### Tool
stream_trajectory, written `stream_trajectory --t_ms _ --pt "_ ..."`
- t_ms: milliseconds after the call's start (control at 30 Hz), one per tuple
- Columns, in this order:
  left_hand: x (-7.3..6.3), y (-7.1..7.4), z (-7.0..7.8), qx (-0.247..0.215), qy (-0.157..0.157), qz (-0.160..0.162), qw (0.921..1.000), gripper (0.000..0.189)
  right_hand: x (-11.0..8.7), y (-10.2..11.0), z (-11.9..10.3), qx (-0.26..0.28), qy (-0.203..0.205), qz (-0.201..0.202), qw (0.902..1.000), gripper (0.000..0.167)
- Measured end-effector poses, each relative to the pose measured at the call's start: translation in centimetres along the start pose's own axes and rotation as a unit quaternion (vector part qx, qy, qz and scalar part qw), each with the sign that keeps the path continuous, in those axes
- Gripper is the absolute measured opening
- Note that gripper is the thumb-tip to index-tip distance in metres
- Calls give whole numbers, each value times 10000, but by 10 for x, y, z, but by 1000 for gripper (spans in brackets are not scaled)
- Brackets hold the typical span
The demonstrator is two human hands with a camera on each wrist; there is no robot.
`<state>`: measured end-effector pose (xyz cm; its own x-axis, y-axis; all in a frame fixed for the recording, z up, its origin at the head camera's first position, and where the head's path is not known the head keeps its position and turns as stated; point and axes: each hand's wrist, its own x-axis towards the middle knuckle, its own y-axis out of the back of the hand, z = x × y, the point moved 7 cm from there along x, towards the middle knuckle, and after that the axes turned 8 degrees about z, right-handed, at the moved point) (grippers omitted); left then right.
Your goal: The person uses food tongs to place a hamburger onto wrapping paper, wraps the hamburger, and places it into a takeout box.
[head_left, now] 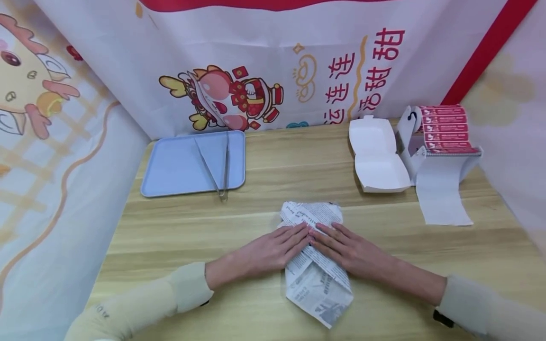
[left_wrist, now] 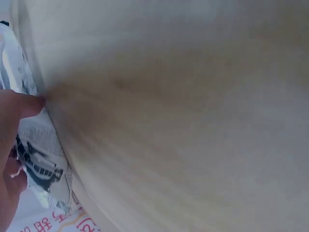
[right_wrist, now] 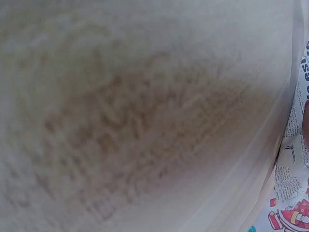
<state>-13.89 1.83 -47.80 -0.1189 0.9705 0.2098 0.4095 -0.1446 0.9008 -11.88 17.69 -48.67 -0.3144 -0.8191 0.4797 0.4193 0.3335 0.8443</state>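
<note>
A folded sheet of newspaper-print wrapping paper (head_left: 317, 289) lies on the wooden table, its lower end tapering to a point near the front. On its middle rest both hands, fingers extended and fingertips nearly meeting. The left hand (head_left: 277, 246) reaches in from the left, the right hand (head_left: 354, 248) from the right. Along the left edge of the left wrist view, the thumb (left_wrist: 29, 104) touches the printed paper (left_wrist: 43, 159). A strip of that paper (right_wrist: 292, 145) appears at the right edge of the right wrist view. Whether anything lies inside the folds is hidden.
At the back left sits a blue tray (head_left: 179, 166) with metal tongs (head_left: 223, 175) across its right side. An opened white paper box (head_left: 379, 166) stands at the back right, beside a dispenser holding a roll of red labels (head_left: 445, 125). Printed cloth (head_left: 264, 47) hangs behind.
</note>
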Motion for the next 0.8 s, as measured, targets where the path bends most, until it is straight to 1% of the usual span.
stream_trajectory --t_ms 67,233,400,500,633,800 --pt "0 0 2 18 77 -57 10000 52 0 0 1 51 -17 29 10000 50" --pt "1 -4 4 -220 265 -126 9993 57 0 2 5 313 -66 93 9994 50" --pt "0 -6 3 -420 283 -156 9986 58 0 3 9 706 -72 112 9974 51" --pt "-1 -6 0 -803 338 -132 9961 57 0 4 12 921 -51 134 9956 51" --pt "-3 -7 -7 -1382 413 -49 9895 57 -2 6 16 1113 -43 184 9936 49" --pt "-4 -9 -14 -1820 343 19 9827 55 -4 6 23 1445 -290 32 9891 50"
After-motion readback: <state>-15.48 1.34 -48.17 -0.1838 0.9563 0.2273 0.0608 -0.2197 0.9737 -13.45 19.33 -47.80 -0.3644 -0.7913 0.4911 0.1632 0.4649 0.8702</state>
